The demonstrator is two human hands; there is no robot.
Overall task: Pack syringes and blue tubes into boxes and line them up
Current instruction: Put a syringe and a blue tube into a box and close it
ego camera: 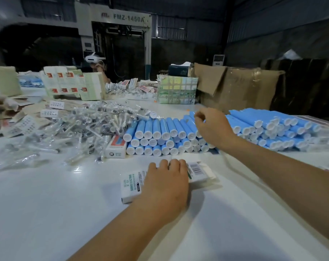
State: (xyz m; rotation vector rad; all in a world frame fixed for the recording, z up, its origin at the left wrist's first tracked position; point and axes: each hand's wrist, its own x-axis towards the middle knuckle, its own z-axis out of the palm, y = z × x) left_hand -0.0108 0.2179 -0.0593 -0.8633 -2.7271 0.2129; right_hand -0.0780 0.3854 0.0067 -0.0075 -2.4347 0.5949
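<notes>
Left hand (165,182) laid over a white printed carton (133,187) on the table, fingers curled over its far long edge; carton lies flat, barcode end (196,169) to the right, apparently open there, though this is partly hidden. Right hand (212,127) is held over the stack of blue tubes (160,136), fingers curled, thumb and forefinger close together above the top row; whether a tube is actually pinched cannot be told.

Step judged in hand: one tube to be taken from the stack and fed into the carton. A top-row tube should be lifted, not one from below, lest the stack roll. Carton is best kept pinned and its mouth turned toward the incoming tube.

Bagged syringes (88,127) are heaped loose to the left of the tubes, touching the stack's left end. One red-and-white box (116,146) lies between heap and stack.

Surface: white glossy table (47,204), reflective. Farther back, flat carton blanks (71,83), a taped box (177,89), brown cardboard cartons (239,87). Room is a dim industrial hall; a large machine marked FMZ-1450A (122,25) stands behind.
</notes>
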